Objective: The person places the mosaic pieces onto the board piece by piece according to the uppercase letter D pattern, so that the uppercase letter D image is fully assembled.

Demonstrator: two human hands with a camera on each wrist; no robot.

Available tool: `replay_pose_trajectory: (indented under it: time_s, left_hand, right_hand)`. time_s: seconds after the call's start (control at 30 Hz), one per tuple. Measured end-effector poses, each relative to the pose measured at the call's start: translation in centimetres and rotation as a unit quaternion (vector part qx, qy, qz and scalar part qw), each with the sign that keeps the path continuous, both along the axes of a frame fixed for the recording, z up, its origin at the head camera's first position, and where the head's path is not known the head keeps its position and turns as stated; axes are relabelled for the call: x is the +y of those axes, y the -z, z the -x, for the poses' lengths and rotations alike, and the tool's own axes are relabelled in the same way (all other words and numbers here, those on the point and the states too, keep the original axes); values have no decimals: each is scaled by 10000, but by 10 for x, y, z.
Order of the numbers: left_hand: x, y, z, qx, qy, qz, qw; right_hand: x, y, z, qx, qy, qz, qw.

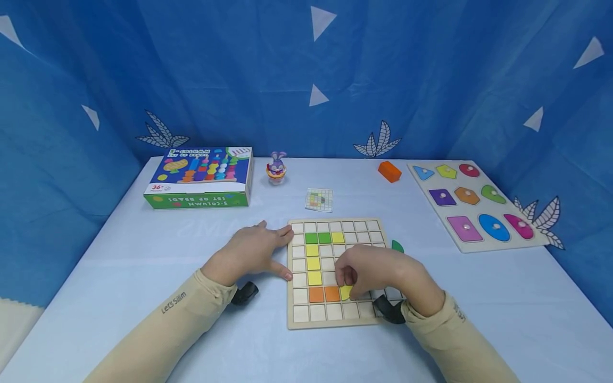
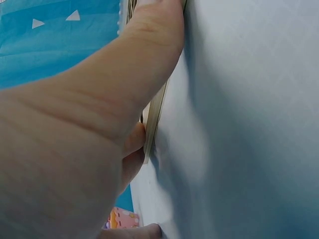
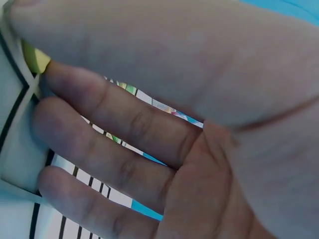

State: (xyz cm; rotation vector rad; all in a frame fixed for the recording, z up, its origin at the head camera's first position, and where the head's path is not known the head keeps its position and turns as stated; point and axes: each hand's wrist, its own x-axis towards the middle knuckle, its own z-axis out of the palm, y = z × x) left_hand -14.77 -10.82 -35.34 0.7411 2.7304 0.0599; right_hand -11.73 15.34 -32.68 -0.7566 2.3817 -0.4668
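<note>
A wooden grid board [image 1: 318, 321] lies on the table, holding green, yellow and orange square tiles. My right hand [image 1: 371, 268] is over its lower middle, thumb and forefinger pinching a yellow tile [image 1: 345, 293] at the cell right of two orange tiles [image 1: 324, 294]. In the right wrist view, part of that yellow tile [image 3: 36, 59] shows by the thumb tip, with the other fingers close over the grid. With fingers spread, my left hand [image 1: 254, 249] rests against the board's left edge, fingertips on the upper rim and thumb lower down.
Behind the board lies a small pattern card [image 1: 319, 200]. A bead-set box [image 1: 201, 178] and a rabbit figure [image 1: 276, 168] stand at the back left. An orange block [image 1: 390, 172] and a shape puzzle board [image 1: 471, 205] are rightward. A green piece [image 1: 397, 246] lies beside the grid.
</note>
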Motion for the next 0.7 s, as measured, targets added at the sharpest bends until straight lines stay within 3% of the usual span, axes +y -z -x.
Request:
replay_pose_trajectory:
  time_s: [0.2, 0.47, 0.7]
  left_hand:
    - [-1, 1, -1, 56, 38, -6, 10000]
    - [1, 1, 0, -58, -54, -34, 10000]
    - [1, 1, 0, -64, -57, 6, 10000]
  right_hand:
    - [14, -10, 4, 28, 306, 85, 9995]
    - [64, -33, 19, 143, 953, 330, 9948]
    - [103, -35, 31, 140, 1374, 439, 9894]
